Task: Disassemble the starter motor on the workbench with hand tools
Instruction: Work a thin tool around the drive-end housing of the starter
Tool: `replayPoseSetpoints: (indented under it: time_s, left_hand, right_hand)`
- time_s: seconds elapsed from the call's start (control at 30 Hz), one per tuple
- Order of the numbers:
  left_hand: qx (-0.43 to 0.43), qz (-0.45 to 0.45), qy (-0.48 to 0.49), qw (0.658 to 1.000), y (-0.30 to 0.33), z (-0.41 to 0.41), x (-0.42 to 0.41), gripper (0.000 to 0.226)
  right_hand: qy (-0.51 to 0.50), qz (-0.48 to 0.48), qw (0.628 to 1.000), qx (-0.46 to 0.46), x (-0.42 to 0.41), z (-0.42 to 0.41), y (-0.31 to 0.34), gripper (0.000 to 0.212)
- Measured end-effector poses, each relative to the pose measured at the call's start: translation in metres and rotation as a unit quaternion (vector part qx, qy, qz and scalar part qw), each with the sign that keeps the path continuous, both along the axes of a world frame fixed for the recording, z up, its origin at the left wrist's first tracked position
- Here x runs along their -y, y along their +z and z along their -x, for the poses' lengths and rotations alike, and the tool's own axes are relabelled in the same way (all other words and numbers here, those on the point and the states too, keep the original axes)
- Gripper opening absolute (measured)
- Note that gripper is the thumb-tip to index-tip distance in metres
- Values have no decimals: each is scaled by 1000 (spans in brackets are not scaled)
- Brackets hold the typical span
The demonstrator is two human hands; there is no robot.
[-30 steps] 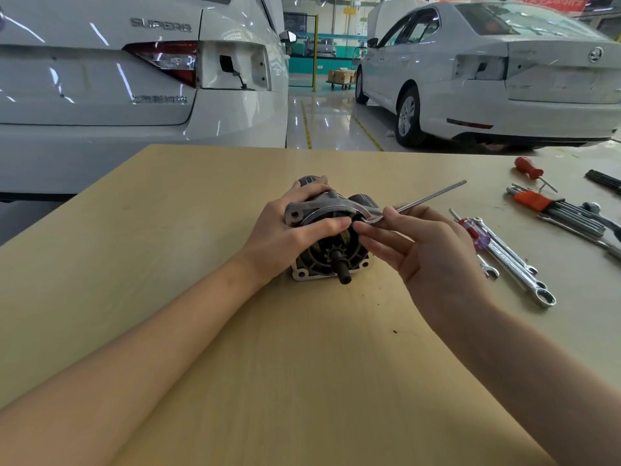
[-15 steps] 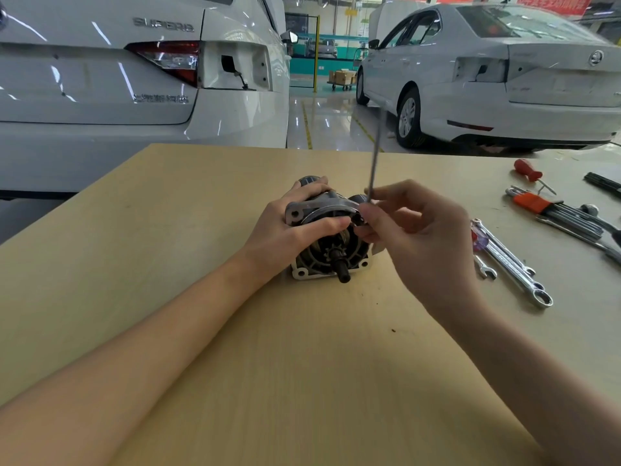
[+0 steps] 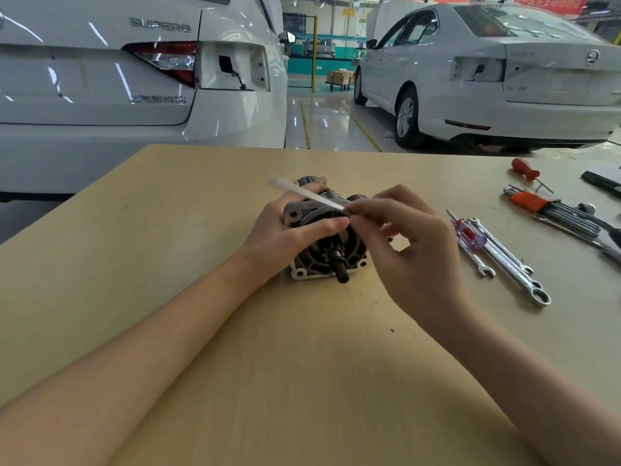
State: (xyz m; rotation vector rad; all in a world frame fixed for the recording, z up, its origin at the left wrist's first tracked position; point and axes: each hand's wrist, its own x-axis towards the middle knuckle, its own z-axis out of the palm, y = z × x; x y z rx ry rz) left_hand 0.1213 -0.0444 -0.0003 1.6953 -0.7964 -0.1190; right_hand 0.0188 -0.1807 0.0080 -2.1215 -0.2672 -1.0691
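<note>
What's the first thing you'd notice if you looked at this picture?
Right in the middle of the wooden workbench, two bare hands work on a metal starter motor: the left hand grips it while the right hand pinches a thin, blurred wrench over its top. Shiny spanners lie to the right, and two white cars are parked behind.

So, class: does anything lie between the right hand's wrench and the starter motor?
Nothing visible does. The right hand pinches the wrench right at the starter motor, which the left hand grips.
</note>
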Motion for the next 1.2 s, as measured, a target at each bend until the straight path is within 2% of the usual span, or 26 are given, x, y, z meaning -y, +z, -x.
replayPoseSetpoints:
  time_s: [0.07,0.13,0.2,0.33,0.47,0.57,0.77,0.97,1.2]
  left_hand:
    - [0,-1,-1,1000,1,2,0,62]
    - [3,-3,6,1000,1,2,0,71]
    - [10,-2,3,1000,1,1,0,71]
    - [11,-6,7,1000,-1,0,1,64]
    - [22,-7,5,1000,-1,-1,2,58]
    - [21,-4,11,1000,-1,0,2,62]
    - [23,0,15,1000,1,1,1,47]
    - [20,4,16,1000,2,1,-1,44]
    - [8,10,15,1000,2,2,-1,57]
  right_hand:
    - [42,-173,983,-42,-1,3,5,16]
    - [81,-324,938,-90,2,6,10,15]
    - [100,-424,890,-136,7,6,13,11]
    - [123,-561,800,-175,11,1,15,9]
    - [140,-612,758,-179,11,-1,12,8]
    - [141,-611,758,-182,9,-1,12,8]
    - [137,-594,772,-178,7,1,11,7]
    - [96,-483,857,-150,-2,7,11,8]
    - [88,-404,902,-122,-2,7,12,7]
